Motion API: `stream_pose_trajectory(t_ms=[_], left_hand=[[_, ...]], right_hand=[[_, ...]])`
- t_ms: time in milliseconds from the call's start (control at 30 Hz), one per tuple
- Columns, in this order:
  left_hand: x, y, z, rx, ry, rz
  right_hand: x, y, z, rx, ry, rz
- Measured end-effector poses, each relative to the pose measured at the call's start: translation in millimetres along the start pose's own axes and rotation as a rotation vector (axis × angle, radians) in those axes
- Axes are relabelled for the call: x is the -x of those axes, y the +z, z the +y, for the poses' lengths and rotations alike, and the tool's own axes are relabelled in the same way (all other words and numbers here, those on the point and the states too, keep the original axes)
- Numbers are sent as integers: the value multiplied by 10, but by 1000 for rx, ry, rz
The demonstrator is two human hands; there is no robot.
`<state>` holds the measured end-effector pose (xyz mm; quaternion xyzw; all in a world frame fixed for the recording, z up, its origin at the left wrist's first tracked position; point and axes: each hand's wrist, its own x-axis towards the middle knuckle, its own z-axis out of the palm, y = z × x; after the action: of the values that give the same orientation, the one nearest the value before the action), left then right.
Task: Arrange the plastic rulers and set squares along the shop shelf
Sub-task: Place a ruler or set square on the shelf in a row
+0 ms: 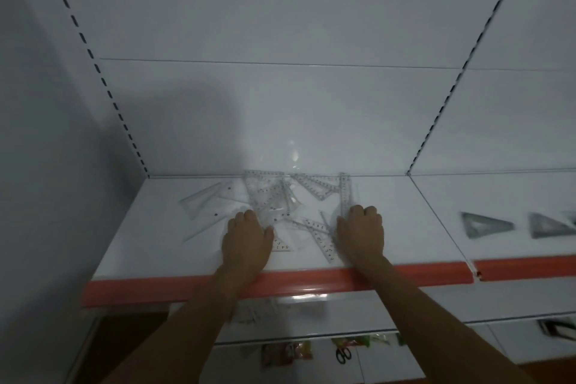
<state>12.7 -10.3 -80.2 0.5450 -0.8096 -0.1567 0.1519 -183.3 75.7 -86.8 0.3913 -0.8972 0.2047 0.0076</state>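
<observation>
**Two hands down on a jumbled heap of clear rulers**

Several transparent rulers and set squares lie crossed over one another on the white shelf (174, 246), and I take the red front strip (193, 285) of that shelf as my landmark. The pile (271, 199) sits behind the strip, spreading from mid-shelf back to the rear panel; nothing in it is lined up yet, so I judge the arranging has barely begun.

My left hand (246, 238) rests just behind the strip, fingers curled down onto the near edge of the heap — it looks to be pressing or gathering pieces, though I cannot tell whether it actually pinches one. My right hand (361, 235) lies behind the strip further right, knuckles bent, fingertips on the near end of a straight ruler (344, 193) that runs away from the strip toward the back panel. Probably it pins that ruler so it can be slid clear of the tangle; a real grasp I cannot confirm.

Both forearms cross over the strip, which suits a flat, sliding approach — thin clear plastic is hard to lift off a smooth surface.

Beyond the strip's right end, on the neighbouring bay, dark set squares (486, 224) lie spaced apart in a row.
</observation>
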Motion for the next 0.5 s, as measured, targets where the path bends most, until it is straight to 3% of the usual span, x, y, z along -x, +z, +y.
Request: stream_pose_trajectory(t_ms=[233,333,500], left_hand=[[56,67,-3,144,-47,114],[75,54,-3,195,-75,141],[96,73,26,172,-87,188]], right_hand=[[52,75,78,-80,42,109],[36,53,102,-52,117,60],[26,31,178,-252,59,40]])
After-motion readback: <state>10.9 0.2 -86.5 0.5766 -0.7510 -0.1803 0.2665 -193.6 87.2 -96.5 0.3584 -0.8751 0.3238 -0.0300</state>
